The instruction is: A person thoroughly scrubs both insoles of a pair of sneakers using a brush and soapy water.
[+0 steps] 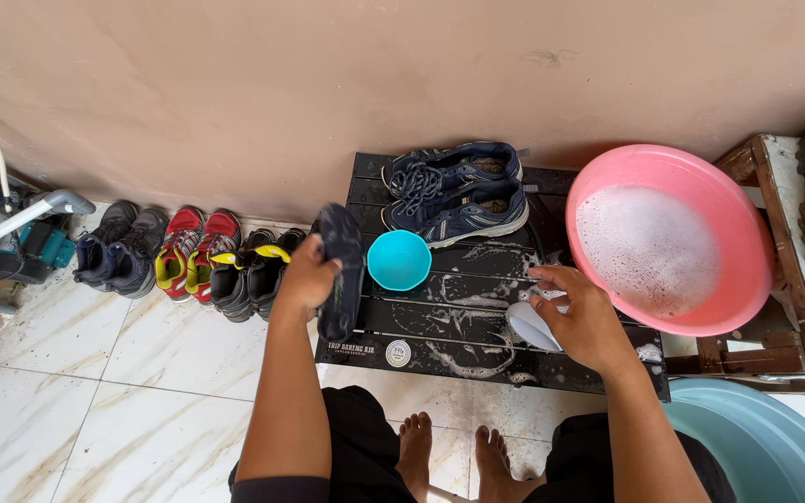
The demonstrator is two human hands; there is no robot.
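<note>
Showing, from above, a person seated at a low black slatted bench (440, 321) streaked with suds. Largest is the pink basin (743, 233) of foamy water, resting on a wooden crate (789, 279) at the bench's right end; a grey-blue tub (775, 447) sits on the floor below it. At the back of the bench lies a pair of navy sneakers (458, 191), laces up. Along the wall to the left stands a row of shoes (184, 251) on the tiled floor.

The left hand (305, 279) grips a dark shoe (339, 270) around its middle, holding it upright at the bench's left edge, sole outward. Wet and soapy, it is probably slippery, light, and flexible at the sole; the waist, where the fingers now clamp, looks the surest hold. Just beside it stands a small teal bowl (399, 260).

The right hand (579, 312) closes over a pale brush (533, 324) resting on the wet slats; this looks stiff, light and slick with foam.
</note>
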